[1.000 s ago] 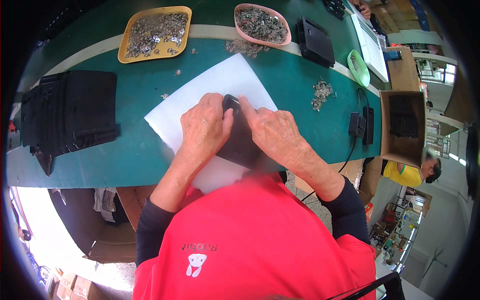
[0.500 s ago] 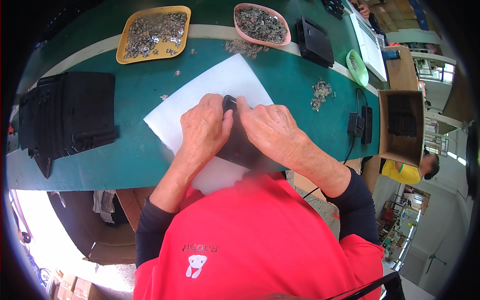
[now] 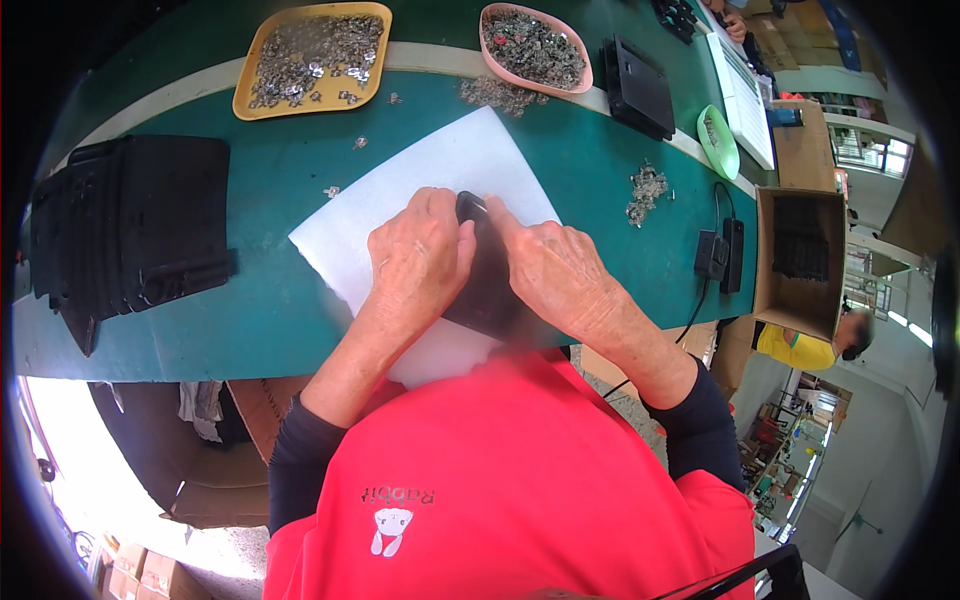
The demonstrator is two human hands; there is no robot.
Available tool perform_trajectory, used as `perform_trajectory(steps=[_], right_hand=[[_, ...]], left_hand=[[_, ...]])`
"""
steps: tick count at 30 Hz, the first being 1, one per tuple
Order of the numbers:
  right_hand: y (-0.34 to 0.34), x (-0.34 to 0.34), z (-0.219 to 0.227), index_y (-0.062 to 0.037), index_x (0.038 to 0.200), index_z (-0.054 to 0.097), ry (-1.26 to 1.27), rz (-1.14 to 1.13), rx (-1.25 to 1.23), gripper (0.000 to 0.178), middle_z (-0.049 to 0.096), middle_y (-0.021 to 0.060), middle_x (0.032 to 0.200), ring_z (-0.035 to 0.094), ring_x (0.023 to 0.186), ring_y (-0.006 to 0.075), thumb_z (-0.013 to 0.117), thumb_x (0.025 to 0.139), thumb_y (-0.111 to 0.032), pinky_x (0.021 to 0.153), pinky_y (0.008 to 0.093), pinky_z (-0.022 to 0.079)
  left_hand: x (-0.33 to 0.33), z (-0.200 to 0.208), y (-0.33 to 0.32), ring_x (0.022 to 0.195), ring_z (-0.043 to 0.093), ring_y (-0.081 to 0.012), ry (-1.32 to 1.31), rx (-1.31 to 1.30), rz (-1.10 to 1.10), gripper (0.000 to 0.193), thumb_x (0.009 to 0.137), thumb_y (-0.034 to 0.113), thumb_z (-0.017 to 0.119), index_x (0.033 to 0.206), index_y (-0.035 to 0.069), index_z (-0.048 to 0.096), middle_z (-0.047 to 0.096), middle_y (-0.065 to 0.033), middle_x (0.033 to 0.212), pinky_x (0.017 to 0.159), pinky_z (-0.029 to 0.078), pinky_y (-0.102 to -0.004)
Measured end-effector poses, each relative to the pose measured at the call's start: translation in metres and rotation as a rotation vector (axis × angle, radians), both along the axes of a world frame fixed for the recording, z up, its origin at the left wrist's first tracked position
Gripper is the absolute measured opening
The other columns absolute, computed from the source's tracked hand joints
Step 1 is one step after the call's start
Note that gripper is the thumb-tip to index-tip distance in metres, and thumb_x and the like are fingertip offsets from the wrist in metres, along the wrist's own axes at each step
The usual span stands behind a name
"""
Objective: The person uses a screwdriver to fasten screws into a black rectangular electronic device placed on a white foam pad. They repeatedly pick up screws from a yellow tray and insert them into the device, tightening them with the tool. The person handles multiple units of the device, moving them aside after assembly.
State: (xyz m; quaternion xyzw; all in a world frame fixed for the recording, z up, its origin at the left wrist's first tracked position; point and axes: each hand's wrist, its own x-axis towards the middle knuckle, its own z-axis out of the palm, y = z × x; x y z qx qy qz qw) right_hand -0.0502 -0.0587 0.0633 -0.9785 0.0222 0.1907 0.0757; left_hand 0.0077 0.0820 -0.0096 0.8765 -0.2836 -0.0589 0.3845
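Observation:
A flat black plastic panel lies on a white foam sheet, its near end close to my red shirt. My left hand is closed on the panel's left side, thumb along its face near the far end. On the opposite side, my right hand has its index finger stretched to the far right corner, the other fingers curled at the panel's edge. The fingertips and whatever small part may be under them are hidden. Several small metal clips lie beyond the foam.
Black panels are stacked at left. A yellow tray and pink tray hold metal parts at the back. At right are a green dish, loose parts, a black adapter with cable and a cardboard box.
My right hand has shifted slightly right and nearer, baring more of the panel between the hands. My left hand keeps its hold. The whole view has shifted a little.

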Motion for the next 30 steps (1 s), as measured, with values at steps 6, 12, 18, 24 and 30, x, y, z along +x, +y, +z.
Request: perform_trajectory(steps=[6, 12, 18, 24, 30], right_hand=[[0.005, 0.004, 0.003, 0.0076, 0.126, 0.048, 0.011, -0.038, 0.022, 0.043, 0.064, 0.0211, 0.071, 0.065, 0.069, 0.0385, 0.048, 0.085, -0.006, 0.063, 0.0471, 0.053], [0.003, 0.013, 0.009, 0.0075, 0.103, 0.058, -0.065, 0.085, 0.042, 0.026, 0.065, 0.0231, 0.073, 0.067, 0.071, 0.0382, 0.047, 0.087, -0.009, 0.061, 0.0462, 0.054], [0.000, 0.037, 0.020, 0.0033, 0.081, 0.063, 0.070, 0.193, 0.014, 0.021, 0.067, 0.0220, 0.078, 0.067, 0.074, 0.0367, 0.047, 0.086, -0.010, 0.063, 0.0457, 0.054], [0.001, 0.037, 0.025, 0.0032, 0.079, 0.064, 0.060, 0.222, -0.015, 0.020, 0.067, 0.0226, 0.083, 0.067, 0.077, 0.0373, 0.048, 0.084, -0.008, 0.066, 0.0464, 0.054], [-0.025, 0.014, 0.005, 0.0000, 0.085, 0.066, -0.072, 0.023, 0.185, 0.019, 0.066, 0.0248, 0.089, 0.066, 0.086, 0.0400, 0.051, 0.085, -0.010, 0.075, 0.0490, 0.051]], left_hand=[[0.002, -0.002, 0.002, 0.077, 0.062, -0.0339, -0.012, 0.002, -0.028, 0.023, 0.081, 0.016, 0.066, 0.095, 0.002, 0.057, 0.062, -0.0145, 0.088, 0.064, 0.049, -0.0430], [0.000, -0.003, 0.002, 0.077, 0.061, -0.0349, -0.024, -0.006, -0.032, 0.023, 0.080, 0.014, 0.066, 0.094, 0.001, 0.054, 0.060, -0.0154, 0.087, 0.064, 0.048, -0.0436], [-0.002, -0.005, 0.000, 0.076, 0.060, -0.0366, -0.028, 0.021, -0.023, 0.021, 0.080, 0.016, 0.065, 0.089, 0.001, 0.052, 0.059, -0.0163, 0.085, 0.064, 0.047, -0.0449], [0.000, -0.004, 0.000, 0.078, 0.061, -0.0379, -0.062, -0.001, -0.005, 0.022, 0.081, 0.019, 0.064, 0.089, 0.001, 0.054, 0.061, -0.0178, 0.086, 0.067, 0.048, -0.0468], [0.001, -0.005, 0.002, 0.080, 0.063, -0.0361, -0.026, 0.009, 0.009, 0.025, 0.082, 0.022, 0.063, 0.095, 0.002, 0.060, 0.064, -0.0170, 0.089, 0.069, 0.050, -0.0447]])
